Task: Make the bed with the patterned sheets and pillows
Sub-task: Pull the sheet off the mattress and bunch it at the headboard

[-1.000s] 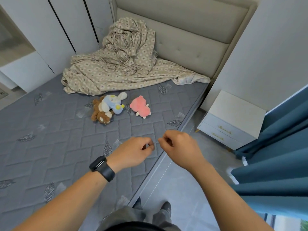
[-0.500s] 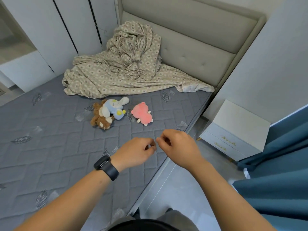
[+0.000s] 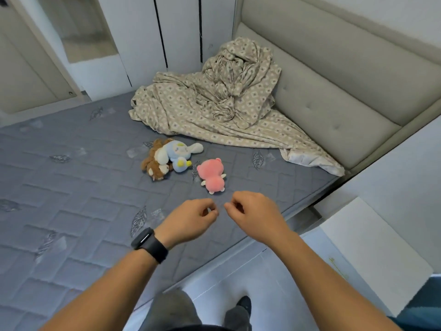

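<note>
A beige patterned sheet (image 3: 214, 108) lies crumpled in a heap at the head of the bare grey quilted mattress (image 3: 71, 187), against the padded headboard (image 3: 334, 75). My left hand (image 3: 191, 219) and my right hand (image 3: 253, 212) hover side by side over the mattress near its right edge, well short of the sheet. Both have their fingers curled with thumb against fingertips, and nothing shows between them. A black watch sits on my left wrist. No pillows are in view.
Three plush toys lie mid-mattress between my hands and the sheet: a brown one (image 3: 155, 167), a blue-and-white rabbit (image 3: 177, 152), a pink bear (image 3: 212, 175). A white nightstand (image 3: 372, 249) stands right of the bed, white wardrobe doors (image 3: 176, 32) behind it. My feet are on the grey floor (image 3: 274, 283).
The view has swung left and closer to the bed, so the toys and sheet sit nearer my hands. Both hands keep the same curled pose, close together.
</note>
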Motion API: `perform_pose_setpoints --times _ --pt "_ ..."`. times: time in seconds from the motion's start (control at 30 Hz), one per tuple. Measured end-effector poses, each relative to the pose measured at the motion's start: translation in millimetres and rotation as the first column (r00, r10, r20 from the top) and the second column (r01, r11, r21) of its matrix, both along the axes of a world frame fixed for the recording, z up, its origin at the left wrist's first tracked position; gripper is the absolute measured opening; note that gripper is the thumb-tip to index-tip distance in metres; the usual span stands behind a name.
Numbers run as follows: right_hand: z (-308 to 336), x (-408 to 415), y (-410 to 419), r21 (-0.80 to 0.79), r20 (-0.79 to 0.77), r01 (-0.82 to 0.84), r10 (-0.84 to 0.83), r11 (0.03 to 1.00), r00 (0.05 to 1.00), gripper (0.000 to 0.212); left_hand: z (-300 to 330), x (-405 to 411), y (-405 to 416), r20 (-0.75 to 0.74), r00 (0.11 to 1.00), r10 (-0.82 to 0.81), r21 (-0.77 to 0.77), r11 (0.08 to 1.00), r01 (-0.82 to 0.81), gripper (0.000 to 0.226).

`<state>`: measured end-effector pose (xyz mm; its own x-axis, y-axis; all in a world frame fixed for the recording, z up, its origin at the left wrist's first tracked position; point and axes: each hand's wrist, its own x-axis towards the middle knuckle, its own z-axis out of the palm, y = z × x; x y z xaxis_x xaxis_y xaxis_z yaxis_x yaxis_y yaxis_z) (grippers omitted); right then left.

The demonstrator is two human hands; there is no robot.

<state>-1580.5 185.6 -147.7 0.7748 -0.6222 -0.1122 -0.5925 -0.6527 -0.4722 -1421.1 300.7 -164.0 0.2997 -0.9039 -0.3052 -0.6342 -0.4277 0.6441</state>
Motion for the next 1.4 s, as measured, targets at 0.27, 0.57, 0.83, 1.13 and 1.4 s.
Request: perform_pose_setpoints --times 0.27,0.57,0.83,1.13,1.4 --pt "-15 33 -62 0.061 -0.024 -0.175 0.177 0.983 0.984 0.033 -13 10 -22 0.009 0.981 0.192 0.058 0.980 -0.192 0.017" --pt "-32 49 -146 0.063 -0.109 -0.251 0.257 0.966 0.960 0.034 -39 36 -108 -0.108 0.954 0.279 0.040 0.960 -0.276 0.016" --pt "-104 86 -215 0.297 -0.313 -0.431 0.514 0.852 0.799 0.019 -123 39 -136 -0.193 0.819 0.541 0.261 0.833 -0.489 0.025" --pt "-275 219 -313 0.252 -0.414 -0.544 0.597 0.800 0.687 0.038 -246 52 -222 -0.200 0.518 0.831 0.441 0.549 -0.710 0.026" --pt "-441 319 -341 0.214 -0.544 -0.502 0.530 0.838 0.651 0.101 -398 126 -299 -0.270 0.419 0.867 0.529 0.497 -0.688 0.072"
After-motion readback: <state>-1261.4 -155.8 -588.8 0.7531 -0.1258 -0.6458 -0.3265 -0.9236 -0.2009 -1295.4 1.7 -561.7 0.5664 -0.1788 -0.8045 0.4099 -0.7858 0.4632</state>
